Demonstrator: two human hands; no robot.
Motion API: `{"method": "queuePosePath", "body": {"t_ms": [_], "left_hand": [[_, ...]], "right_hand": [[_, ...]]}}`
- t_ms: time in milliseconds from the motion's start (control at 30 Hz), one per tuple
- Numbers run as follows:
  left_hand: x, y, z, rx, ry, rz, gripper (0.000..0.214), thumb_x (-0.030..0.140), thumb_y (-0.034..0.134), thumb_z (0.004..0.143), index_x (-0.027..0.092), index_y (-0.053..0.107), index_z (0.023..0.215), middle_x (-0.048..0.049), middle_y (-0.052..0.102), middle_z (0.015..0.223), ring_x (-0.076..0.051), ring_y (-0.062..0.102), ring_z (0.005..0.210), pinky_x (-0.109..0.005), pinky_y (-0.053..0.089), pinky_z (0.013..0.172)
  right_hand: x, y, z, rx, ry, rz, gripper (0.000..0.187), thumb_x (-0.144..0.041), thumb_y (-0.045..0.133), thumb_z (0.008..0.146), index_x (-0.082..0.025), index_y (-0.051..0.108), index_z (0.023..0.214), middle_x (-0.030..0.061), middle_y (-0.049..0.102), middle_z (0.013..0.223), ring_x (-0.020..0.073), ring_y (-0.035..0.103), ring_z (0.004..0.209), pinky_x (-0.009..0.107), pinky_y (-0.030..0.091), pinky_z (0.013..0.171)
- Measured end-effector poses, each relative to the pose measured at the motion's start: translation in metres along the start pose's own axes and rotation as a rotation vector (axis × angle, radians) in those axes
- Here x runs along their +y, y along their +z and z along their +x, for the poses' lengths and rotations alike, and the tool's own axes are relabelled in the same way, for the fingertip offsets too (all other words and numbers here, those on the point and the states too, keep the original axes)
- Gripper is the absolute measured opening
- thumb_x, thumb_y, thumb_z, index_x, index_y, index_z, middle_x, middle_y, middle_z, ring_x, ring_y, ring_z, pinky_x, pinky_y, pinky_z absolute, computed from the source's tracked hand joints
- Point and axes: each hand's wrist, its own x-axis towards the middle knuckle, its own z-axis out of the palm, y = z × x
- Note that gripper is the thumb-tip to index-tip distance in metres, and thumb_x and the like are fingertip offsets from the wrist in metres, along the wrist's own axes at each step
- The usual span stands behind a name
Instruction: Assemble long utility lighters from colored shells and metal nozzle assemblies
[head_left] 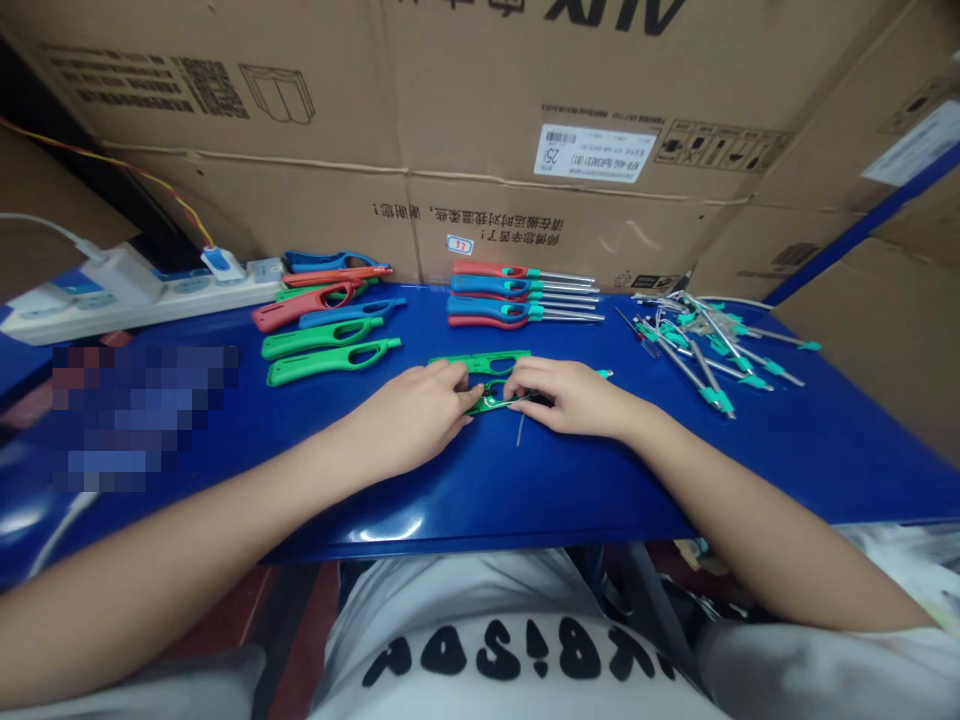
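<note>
A green lighter handle shell [491,402] lies on the blue table between my hands, with small dark and pale parts inside it. My left hand [420,415] is closed on its left end, thumb and fingers pressed together. From the right, my right hand [574,397] pinches at a thin pale wire over the shell's right part; its fingertips partly cover what they hold. A short thin strand [520,430] sticks out below those fingers. Just behind lies another green handle shell [480,362]. A teal tip [604,373] shows beyond my right hand.
Green, red and blue lighter handles [322,338] lie at the left, finished-looking lighters with metal tubes [525,297] behind the hands. Metal lighter tubes with teal ends and wires [712,350] pile at the right. A power strip [180,300] and cardboard wall [337,190] border the blue table [600,490].
</note>
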Motion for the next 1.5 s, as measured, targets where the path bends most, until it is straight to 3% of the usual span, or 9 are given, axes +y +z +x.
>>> {"method": "queuePosePath", "body": {"t_ms": [167,300,633,867,967,1133,1300,1500], "left_hand": [[-0.006,0.007,0.008,0.058,-0.109,-0.255,0.037,0.023,0.069,0.091,0.016,0.071,0.127,-0.0123,0.069,0.107,-0.03,0.065,0.107,-0.044,0.053,0.096],[-0.004,0.015,0.011,0.14,-0.124,-0.442,0.031,0.019,0.07,0.089,0.015,0.074,0.119,-0.0101,0.067,0.106,-0.025,0.067,0.101,-0.038,0.055,0.096],[-0.001,0.031,0.014,0.249,-0.115,-0.535,0.031,0.022,0.064,0.09,0.015,0.07,0.12,-0.0122,0.071,0.116,-0.028,0.068,0.112,-0.042,0.054,0.102],[-0.006,0.036,0.02,0.264,-0.247,-0.716,0.031,0.026,0.068,0.081,0.016,0.071,0.11,-0.0085,0.076,0.113,-0.026,0.071,0.104,-0.038,0.054,0.096],[-0.004,0.037,0.023,0.273,-0.274,-0.785,0.029,0.037,0.063,0.087,0.016,0.073,0.105,-0.0071,0.078,0.104,-0.023,0.071,0.093,-0.032,0.054,0.083],[-0.001,0.036,0.023,0.291,-0.212,-0.712,0.03,0.037,0.055,0.094,0.016,0.076,0.097,-0.0049,0.076,0.087,-0.018,0.064,0.071,-0.029,0.048,0.066],[-0.003,0.035,0.022,0.304,-0.187,-0.674,0.026,0.03,0.054,0.096,0.016,0.076,0.1,-0.0065,0.077,0.094,-0.02,0.068,0.081,-0.031,0.051,0.072],[-0.005,0.034,0.022,0.283,-0.145,-0.659,0.025,0.025,0.054,0.097,0.017,0.076,0.103,-0.0082,0.077,0.099,-0.023,0.071,0.09,-0.035,0.054,0.082]], "right_hand": [[-0.003,-0.004,-0.001,-0.005,0.017,0.001,0.013,-0.031,0.058,0.099,-0.021,0.066,0.1,0.0047,0.068,0.1,0.0171,0.063,0.085,0.027,0.045,0.073],[-0.002,-0.004,-0.001,0.015,0.055,-0.07,0.017,-0.03,0.053,0.102,-0.019,0.066,0.097,0.0043,0.068,0.095,0.0163,0.061,0.08,0.027,0.042,0.07],[0.005,0.003,0.0,0.073,0.044,-0.162,0.015,-0.025,0.053,0.101,-0.019,0.067,0.098,0.0056,0.07,0.099,0.0174,0.064,0.083,0.026,0.042,0.068],[0.005,0.002,-0.001,0.081,0.006,-0.039,0.011,-0.025,0.058,0.097,-0.018,0.065,0.103,0.0056,0.066,0.097,0.0151,0.059,0.076,0.027,0.044,0.068],[0.004,0.002,0.0,0.082,-0.016,0.016,0.011,-0.023,0.063,0.094,-0.018,0.064,0.103,0.0039,0.064,0.092,0.0135,0.055,0.071,0.025,0.043,0.066],[0.0,0.001,0.001,0.05,-0.027,0.042,0.008,-0.019,0.062,0.093,-0.018,0.063,0.101,0.0035,0.064,0.093,0.0126,0.054,0.07,0.025,0.043,0.066],[-0.001,-0.008,-0.002,0.021,0.02,-0.064,0.009,-0.025,0.062,0.095,-0.019,0.065,0.101,0.006,0.066,0.103,0.0139,0.057,0.074,0.025,0.043,0.065],[0.004,-0.01,-0.003,0.012,-0.005,-0.052,0.007,-0.025,0.062,0.096,-0.019,0.066,0.098,0.006,0.067,0.101,0.0165,0.061,0.081,0.027,0.046,0.07]]}}
